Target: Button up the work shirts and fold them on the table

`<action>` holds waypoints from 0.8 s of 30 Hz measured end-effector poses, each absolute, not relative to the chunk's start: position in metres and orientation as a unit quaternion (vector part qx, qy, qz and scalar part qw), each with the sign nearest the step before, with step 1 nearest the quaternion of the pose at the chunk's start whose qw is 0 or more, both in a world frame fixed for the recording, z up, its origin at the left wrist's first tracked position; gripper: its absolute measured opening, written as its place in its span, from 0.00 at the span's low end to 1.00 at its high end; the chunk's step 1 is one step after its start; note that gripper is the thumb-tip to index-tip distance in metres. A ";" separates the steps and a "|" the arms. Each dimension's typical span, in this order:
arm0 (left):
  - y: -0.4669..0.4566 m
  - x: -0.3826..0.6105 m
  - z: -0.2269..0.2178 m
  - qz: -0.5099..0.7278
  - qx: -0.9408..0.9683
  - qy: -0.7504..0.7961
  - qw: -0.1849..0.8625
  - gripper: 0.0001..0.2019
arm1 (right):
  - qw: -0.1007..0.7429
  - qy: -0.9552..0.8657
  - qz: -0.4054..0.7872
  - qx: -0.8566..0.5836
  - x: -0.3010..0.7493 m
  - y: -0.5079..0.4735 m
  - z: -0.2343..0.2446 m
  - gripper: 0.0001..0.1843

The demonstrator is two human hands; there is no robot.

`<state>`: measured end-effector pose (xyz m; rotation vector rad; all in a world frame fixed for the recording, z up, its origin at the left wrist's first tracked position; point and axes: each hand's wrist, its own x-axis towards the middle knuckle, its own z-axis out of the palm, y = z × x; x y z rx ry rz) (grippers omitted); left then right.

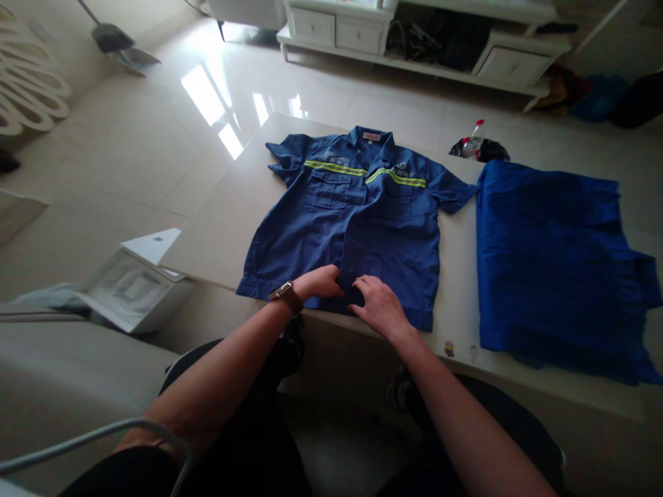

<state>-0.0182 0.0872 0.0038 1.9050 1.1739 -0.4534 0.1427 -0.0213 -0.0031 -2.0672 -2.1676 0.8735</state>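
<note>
A dark blue short-sleeved work shirt (311,228) lies spread face up, its collar away from me and its hem near the table's front edge. Yellow reflective strips cross its chest above two flap pockets. Low on the front opening, my left hand (322,281), with a brown-strapped watch at the wrist, rests with bent fingers and a gap to the thumb. Opposite it, my right hand (382,305) lies over the other front panel near the hem, fingers curved and thumb apart. Neither hand visibly grips cloth.
On the right of the pale table (222,207) lies a brighter blue pile of cloth (549,262). Behind the table are a bottle with a red cap (472,143) and a white TV cabinet (357,34). An open white box (135,286) stands at the left.
</note>
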 end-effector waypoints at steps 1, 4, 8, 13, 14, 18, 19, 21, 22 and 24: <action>0.089 -0.018 0.005 -0.196 0.747 0.462 0.436 0.09 | 0.011 -0.693 0.281 -0.664 0.143 -0.022 -0.004 0.25; 0.094 -0.017 0.010 -0.230 0.720 0.437 0.488 0.11 | 0.013 -0.694 0.280 -0.663 0.144 -0.023 -0.007 0.27; 0.096 -0.016 0.014 -0.258 0.730 0.401 0.490 0.15 | 0.023 -0.693 0.281 -0.663 0.145 -0.023 -0.011 0.25; 0.094 -0.012 0.014 -0.288 0.733 0.378 0.486 0.13 | 0.025 -0.689 0.284 -0.667 0.145 -0.021 -0.008 0.24; 0.094 -0.012 0.014 -0.282 0.734 0.376 0.490 0.13 | 0.026 -0.688 0.284 -0.667 0.145 -0.021 -0.007 0.23; 0.096 -0.013 0.015 -0.279 0.729 0.364 0.508 0.12 | 0.030 -0.685 0.293 -0.667 0.146 -0.021 -0.006 0.23; 0.096 -0.013 0.015 -0.283 0.727 0.363 0.509 0.12 | 0.031 -0.685 0.295 -0.666 0.146 -0.021 -0.006 0.23; 0.096 -0.013 0.016 -0.290 0.726 0.368 0.504 0.12 | 0.032 -0.685 0.296 -0.664 0.146 -0.021 -0.006 0.23; 0.095 -0.012 0.017 -0.291 0.727 0.371 0.499 0.12 | 0.033 -0.685 0.297 -0.664 0.146 -0.021 -0.006 0.23; 0.095 -0.011 0.017 -0.292 0.730 0.372 0.493 0.13 | 0.034 -0.685 0.297 -0.664 0.146 -0.021 -0.006 0.23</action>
